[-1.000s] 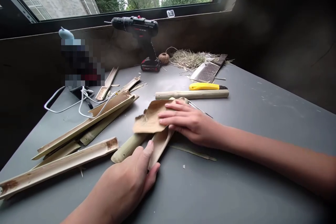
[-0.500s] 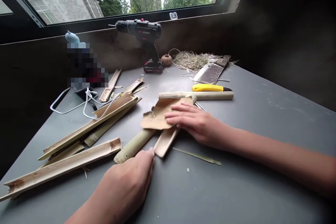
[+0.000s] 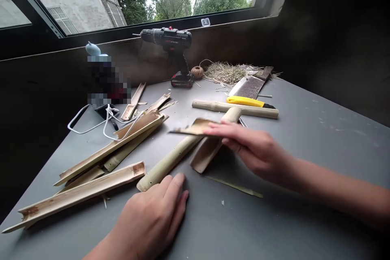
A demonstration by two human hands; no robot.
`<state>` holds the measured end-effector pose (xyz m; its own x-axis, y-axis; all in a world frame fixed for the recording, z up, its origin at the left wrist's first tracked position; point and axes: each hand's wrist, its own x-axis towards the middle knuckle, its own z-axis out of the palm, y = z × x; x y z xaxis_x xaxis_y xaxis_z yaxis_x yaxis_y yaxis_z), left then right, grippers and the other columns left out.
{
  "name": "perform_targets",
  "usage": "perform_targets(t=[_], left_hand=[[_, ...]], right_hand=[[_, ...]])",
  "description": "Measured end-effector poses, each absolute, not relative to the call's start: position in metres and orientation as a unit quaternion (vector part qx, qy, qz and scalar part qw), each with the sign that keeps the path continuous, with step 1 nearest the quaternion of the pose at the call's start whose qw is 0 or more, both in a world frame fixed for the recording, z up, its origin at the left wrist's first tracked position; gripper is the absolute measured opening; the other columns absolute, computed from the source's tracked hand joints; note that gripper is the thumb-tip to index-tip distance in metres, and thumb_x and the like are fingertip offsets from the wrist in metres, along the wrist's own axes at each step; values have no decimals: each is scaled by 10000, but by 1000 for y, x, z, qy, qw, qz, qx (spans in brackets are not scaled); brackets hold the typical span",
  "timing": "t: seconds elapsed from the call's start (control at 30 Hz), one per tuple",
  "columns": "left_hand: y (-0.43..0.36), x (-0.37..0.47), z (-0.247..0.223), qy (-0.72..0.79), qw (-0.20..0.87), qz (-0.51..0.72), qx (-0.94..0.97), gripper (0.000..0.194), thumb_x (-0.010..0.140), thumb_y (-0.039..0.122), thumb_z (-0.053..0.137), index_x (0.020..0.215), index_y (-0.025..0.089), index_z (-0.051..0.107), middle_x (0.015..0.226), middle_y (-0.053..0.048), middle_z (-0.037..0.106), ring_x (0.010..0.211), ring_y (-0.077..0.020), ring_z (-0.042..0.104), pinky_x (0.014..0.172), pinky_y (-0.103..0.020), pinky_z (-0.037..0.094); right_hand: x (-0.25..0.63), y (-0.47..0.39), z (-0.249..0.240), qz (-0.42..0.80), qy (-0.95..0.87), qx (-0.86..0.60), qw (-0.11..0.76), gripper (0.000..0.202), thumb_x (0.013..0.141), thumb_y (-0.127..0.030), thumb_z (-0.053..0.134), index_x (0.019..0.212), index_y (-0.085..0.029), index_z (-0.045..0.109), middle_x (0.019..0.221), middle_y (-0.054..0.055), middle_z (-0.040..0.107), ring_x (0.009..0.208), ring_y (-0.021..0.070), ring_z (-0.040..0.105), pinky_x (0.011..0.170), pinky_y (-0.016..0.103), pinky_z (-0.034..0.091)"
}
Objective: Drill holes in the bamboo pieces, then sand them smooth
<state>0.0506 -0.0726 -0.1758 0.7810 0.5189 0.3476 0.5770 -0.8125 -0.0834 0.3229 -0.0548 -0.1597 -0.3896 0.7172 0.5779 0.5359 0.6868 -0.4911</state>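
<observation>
My right hand (image 3: 252,146) grips a sheet of brown sandpaper (image 3: 196,126) with a torn edge, seen nearly edge-on. Under it lies a short split bamboo piece (image 3: 202,157), its hollow side showing and its upper part hidden by the hand and sheet. Beside that, a rounded bamboo length (image 3: 166,164) with a small hole lies slantwise on the table. My left hand (image 3: 152,215) rests on the table near this length's lower end. Its fingers are curled together, and nothing shows in them.
Split bamboo halves (image 3: 91,193) lie at left beside a white cable (image 3: 106,130). Behind stand a cordless drill (image 3: 170,40), a twine ball (image 3: 197,72) and a straw heap (image 3: 224,74). A cleaver (image 3: 250,86), yellow utility knife (image 3: 245,102) and bamboo stick (image 3: 262,112) lie at back right.
My left hand has let go of the split bamboo piece's near end, which has shifted away from it and tilted. My right hand has raised and tipped the sandpaper. The view has shifted slightly.
</observation>
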Motion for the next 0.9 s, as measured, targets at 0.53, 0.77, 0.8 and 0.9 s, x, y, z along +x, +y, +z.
perform_targets(t=[0.53,0.77,0.8,0.9], left_hand=[[-79,47,-181,-219,123,-143,-957,400,922,166,410,1274,110,592,1222,-156,680,736,-175,709,609,-256,561],[-82,48,-180,-230,118,-177,-950,306,943,195,423,1180,110,596,1148,-141,700,675,-180,685,537,-283,535],[-83,48,-180,-243,126,-189,-943,295,958,233,432,1179,107,581,1128,-149,698,672,-182,681,539,-284,533],[-85,49,-180,-294,147,-211,-921,382,994,391,413,1193,88,534,1111,-173,678,683,-176,677,551,-267,527]], right_hand=[[368,-15,-195,14,-764,-568,306,378,1033,-353,392,1345,-280,591,1499,86,503,1458,362,329,1143,705,256],[355,-24,-184,49,-760,-549,344,364,1031,-334,401,1336,-279,591,1306,60,672,1225,275,622,1041,504,518],[348,-30,-181,53,-772,-530,347,358,1031,-309,403,1337,-282,587,1301,58,675,1205,265,636,1019,482,538],[328,-48,-177,30,-823,-462,330,346,1017,-234,429,1318,-267,597,1318,66,666,1240,269,610,1020,484,530]])
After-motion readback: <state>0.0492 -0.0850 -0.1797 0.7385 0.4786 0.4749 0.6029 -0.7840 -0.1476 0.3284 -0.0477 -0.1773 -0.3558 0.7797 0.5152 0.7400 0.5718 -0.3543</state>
